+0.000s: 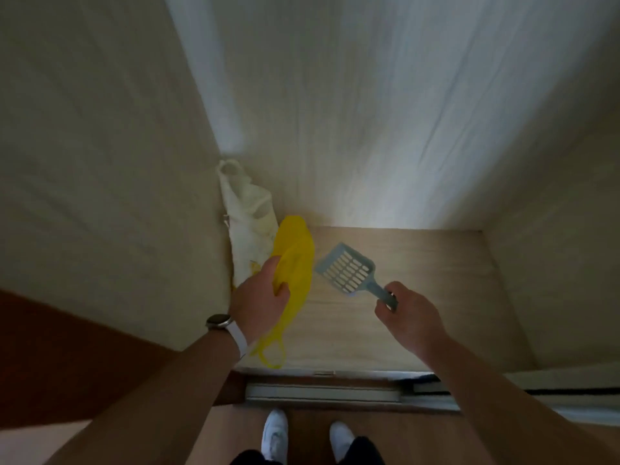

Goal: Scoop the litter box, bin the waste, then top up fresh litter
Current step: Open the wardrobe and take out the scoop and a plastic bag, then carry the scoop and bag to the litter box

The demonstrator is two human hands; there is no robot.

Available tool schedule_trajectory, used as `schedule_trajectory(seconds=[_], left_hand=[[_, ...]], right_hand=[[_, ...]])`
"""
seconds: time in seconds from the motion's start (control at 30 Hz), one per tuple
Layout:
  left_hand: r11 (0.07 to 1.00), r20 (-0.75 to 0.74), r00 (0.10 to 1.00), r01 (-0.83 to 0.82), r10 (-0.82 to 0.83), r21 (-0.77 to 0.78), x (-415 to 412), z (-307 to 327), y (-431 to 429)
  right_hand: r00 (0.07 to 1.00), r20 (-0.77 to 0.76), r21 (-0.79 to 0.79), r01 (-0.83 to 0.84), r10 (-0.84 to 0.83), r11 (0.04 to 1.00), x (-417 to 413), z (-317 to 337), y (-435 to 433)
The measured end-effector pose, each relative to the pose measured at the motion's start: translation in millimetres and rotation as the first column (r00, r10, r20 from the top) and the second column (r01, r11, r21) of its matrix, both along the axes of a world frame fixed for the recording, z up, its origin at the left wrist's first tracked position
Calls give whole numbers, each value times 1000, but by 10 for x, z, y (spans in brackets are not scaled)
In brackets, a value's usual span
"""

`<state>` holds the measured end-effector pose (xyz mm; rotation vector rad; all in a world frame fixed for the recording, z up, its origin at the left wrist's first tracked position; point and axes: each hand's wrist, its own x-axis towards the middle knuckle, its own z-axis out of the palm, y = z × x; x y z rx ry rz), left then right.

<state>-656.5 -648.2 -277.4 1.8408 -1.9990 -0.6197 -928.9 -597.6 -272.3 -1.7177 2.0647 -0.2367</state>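
- Head view, only cam: person stands at an open cupboard/closet; pale wood floor panel (pixel 429 263) inside, door track (pixel 322 392) along the near edge, white shoes (pixel 275 434) just near of it.
- Left hand (pixel 260 293): fingers + thumb curled round the upper part of a yellow bag (pixel 297 256), bunching it. Bag's handle loops dangle near-side below the wrist. Watch (pixel 218 321) on that wrist.
- Right hand (pixel 411 313): fingers wrapped round the handle end of the scoop (pixel 347 270), slotted blue-grey head pointing far-left toward the bag, near it but apart. Scoop head looks empty.
- White bag (pixel 246 226) sits against the left wall, just far-left of the yellow one; can't tell if they touch.
- Litter box, bin + fresh litter: not in view. So the task's main thing is out of frame.
- Judged step: fetching kit (scoop + waste bag) before scooping; task looks barely begun.
- To do it well, imo:
  - Lift the yellow bag clear w/o snagging the white bag beside it.
  - Shake the bag open early, so one hand can hold its mouth wide at the box.
  - Keep the scoop head level + away from the bag film; slot edges could catch thin plastic.
  - Hold the scoop further up the handle for control; the grip at the very end looks loose for digging.
  - Mind the door track when stepping back.
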Motion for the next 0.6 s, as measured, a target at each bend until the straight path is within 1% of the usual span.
schedule_trajectory(seconds=[0.13, 0.33, 0.4, 0.5, 0.6], left_hand=[[993, -41, 993, -114, 115, 22, 102, 7, 326], [937, -59, 937, -339, 344, 85, 178, -30, 913], [901, -55, 905, -414, 423, 128, 189, -37, 1181], [811, -44, 819, -557, 572, 177, 228, -37, 1597], [738, 6, 747, -657, 665, 153, 288, -46, 1951]], right_hand=[[982, -18, -9, -186, 186, 983, 45, 41, -59], [904, -12, -26, -427, 427, 904, 122, 47, -86], [863, -13, -21, -505, 505, 863, 190, 23, -90], [795, -6, 7, -607, 607, 795, 376, -10, -52], [720, 18, 22, -694, 694, 720, 622, -35, 12]])
